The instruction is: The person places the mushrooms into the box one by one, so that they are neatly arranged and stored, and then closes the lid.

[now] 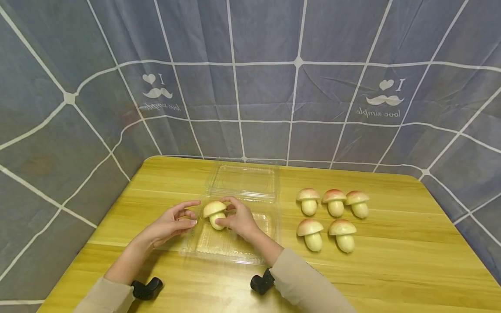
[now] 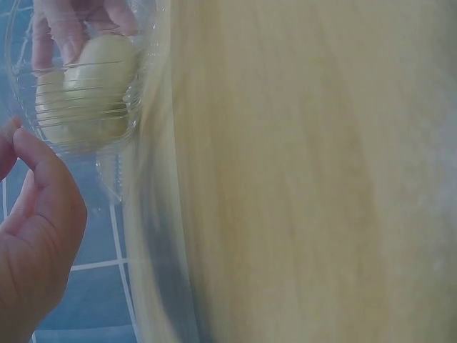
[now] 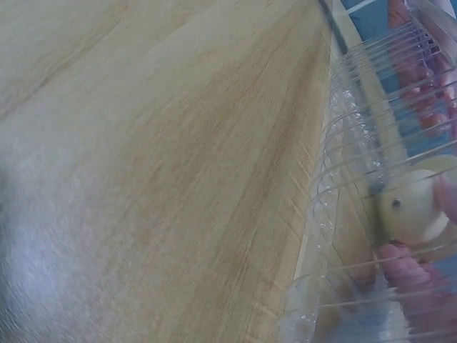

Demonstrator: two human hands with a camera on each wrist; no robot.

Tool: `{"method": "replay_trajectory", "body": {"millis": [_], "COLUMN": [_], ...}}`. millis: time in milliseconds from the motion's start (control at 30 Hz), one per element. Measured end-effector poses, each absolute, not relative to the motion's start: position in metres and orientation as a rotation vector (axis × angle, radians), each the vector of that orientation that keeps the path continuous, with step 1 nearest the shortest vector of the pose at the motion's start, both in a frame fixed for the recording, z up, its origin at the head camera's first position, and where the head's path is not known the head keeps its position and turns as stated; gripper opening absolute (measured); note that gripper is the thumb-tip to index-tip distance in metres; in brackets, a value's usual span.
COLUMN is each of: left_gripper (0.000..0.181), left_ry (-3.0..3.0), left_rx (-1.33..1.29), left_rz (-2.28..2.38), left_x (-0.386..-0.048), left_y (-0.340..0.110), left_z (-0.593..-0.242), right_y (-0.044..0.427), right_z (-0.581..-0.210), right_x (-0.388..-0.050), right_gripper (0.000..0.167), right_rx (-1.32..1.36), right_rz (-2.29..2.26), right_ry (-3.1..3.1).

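Head: right fingers (image 1: 233, 201) around mushroom (image 1: 213, 210)

Mirrored lettering (image 1: 378, 113), "I" and "love simple", twice on curtain (image 1: 266, 91)

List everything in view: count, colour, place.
Mushroom-shaped pieces: 5, pale yellow with reddish-tinged caps, on the table right of the container, three behind two
Held mushroom-shaped piece: 1, same colours, over the container's left part
Container: 1, clear, on the table, lid open toward the backdrop
Table: 1, yellow wood grain, under everything
Backdrop: 1, grey-blue, white grid and prints, around the table
Wrist devices: 2, black, one per wrist
Sleeves: 2, beige, on the forearms
Left hand: 1, beside the container's left side
Right hand: 1, gripping the held piece
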State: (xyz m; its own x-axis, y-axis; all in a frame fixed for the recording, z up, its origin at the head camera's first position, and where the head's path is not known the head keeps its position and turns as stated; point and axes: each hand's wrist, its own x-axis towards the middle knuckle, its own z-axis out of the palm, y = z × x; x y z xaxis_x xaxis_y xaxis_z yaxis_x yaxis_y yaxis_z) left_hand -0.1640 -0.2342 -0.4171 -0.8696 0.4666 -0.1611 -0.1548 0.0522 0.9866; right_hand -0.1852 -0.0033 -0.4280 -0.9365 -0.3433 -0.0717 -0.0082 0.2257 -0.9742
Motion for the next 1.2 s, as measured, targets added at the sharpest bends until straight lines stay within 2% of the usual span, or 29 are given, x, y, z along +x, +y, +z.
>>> {"method": "replay_trajectory", "body": {"millis": [1200], "left_gripper": [0.066], "left_ry": [1.914], "left_rx": [0.331], "left_rz": [1.864], "left_x": [-0.1628], "left_y": [-0.2346], "left_z": [-0.4150], "right_y": [0.0054], "right_z": [-0.4200], "right_x": [-0.1861], "right_gripper": [0.057], "right_rx": [-0.320], "right_rz": [-1.808], "right_ry": [2.166]}}
